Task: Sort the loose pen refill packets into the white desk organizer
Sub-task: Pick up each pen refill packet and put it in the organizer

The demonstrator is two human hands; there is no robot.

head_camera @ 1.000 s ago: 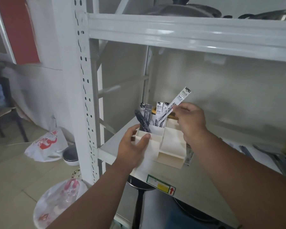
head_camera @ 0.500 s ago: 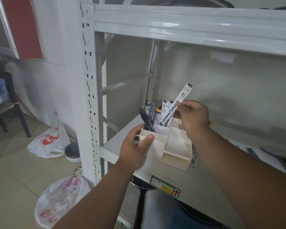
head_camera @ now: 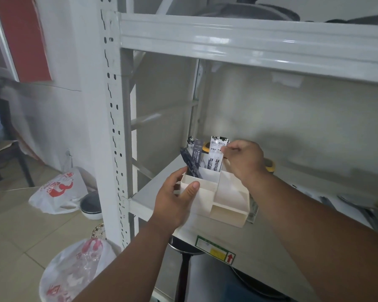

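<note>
A white desk organizer [head_camera: 229,203] stands on the grey shelf board [head_camera: 153,188] near its front left corner. My left hand [head_camera: 175,199] grips the organizer's left wall, thumb over the rim. Several pen refill packets [head_camera: 214,155] stand upright in its rear compartments, some white, some dark [head_camera: 196,153]. My right hand [head_camera: 242,160] pinches the top of a white refill packet that stands in the rear middle compartment. Another packet [head_camera: 252,211] lies flat on the shelf, partly hidden behind the organizer's right side.
The metal rack's upright post [head_camera: 116,127] is at the left and an upper shelf beam [head_camera: 249,42] crosses overhead. A yellow-handled object [head_camera: 270,164] lies behind my right wrist. Plastic bags [head_camera: 55,190] and a bowl [head_camera: 91,205] sit on the floor to the left.
My right hand has lowered the tilted white packet into the rear compartment, where it now stands upright among the others. My left hand has kept its hold on the organizer.
</note>
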